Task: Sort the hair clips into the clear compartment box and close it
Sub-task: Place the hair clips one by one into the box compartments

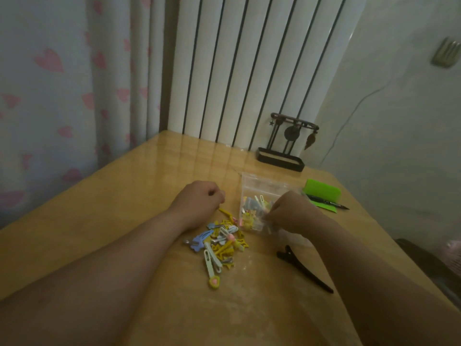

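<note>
The left grip (199,196) was seen curled closed, a yellow hair clip (225,213) pinched at its fingertips just above the desk (112,208). The right grip (287,212) was closed on the near edge of a clear plastic bag (259,188), in which more small clips were held; whether this was a bag or a soft box could not be told for certain. The wooden desk was occupied, between the two forearms, by a loose pile of coloured hair clips (219,243). A long black clip (304,268) was laid apart to the right of the pile. Behind the bag, a green case (323,192) and a black pen (326,202) were placed near a dark metal stand (284,151).
</note>
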`<state>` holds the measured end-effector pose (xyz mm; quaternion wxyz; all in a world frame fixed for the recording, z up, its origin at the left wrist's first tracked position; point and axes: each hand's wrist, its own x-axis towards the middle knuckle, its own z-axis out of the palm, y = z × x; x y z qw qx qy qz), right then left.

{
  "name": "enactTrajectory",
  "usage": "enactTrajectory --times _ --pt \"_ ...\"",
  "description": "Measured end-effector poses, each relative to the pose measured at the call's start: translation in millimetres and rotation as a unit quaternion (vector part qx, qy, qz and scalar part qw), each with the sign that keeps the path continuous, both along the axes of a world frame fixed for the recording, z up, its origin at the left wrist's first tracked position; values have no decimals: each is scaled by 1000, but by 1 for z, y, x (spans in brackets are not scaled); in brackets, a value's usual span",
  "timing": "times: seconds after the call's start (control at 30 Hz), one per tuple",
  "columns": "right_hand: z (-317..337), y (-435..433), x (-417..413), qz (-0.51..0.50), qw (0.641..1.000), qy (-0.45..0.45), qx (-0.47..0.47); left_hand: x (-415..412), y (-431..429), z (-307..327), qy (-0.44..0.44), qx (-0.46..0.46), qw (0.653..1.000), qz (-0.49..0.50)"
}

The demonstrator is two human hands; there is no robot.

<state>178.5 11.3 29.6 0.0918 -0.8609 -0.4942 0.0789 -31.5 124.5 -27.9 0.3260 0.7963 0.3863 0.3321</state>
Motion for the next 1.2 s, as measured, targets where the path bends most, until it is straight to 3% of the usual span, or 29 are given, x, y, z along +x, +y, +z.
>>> enactTrajectory --times 0.13,0.27,0.33,0.5,0.63,0.8,1.2 --pt "-1 -14 -5 -13 993 -7 116 -1 0 1 -1 -5 1000 1" --pt "2 -36 -28 25 955 41 293 -1 -1 1 -3 -4 1000 -1" --pt "3 -48 -45 57 939 66 332 -2 -1 1 -2 -2 1000 2" --pt "-6 -65 -69 140 940 93 297 -3 -3 3 9 5 1000 6" --pt "-22 -63 -70 204 956 42 205 -3 -6 3 14 16 1000 5" --pt "-27 -64 -76 257 952 4 168 -3 -4 2 20 21 1000 7" --pt "-28 -66 -80 265 952 -18 153 -1 -6 2 20 16 1000 10"
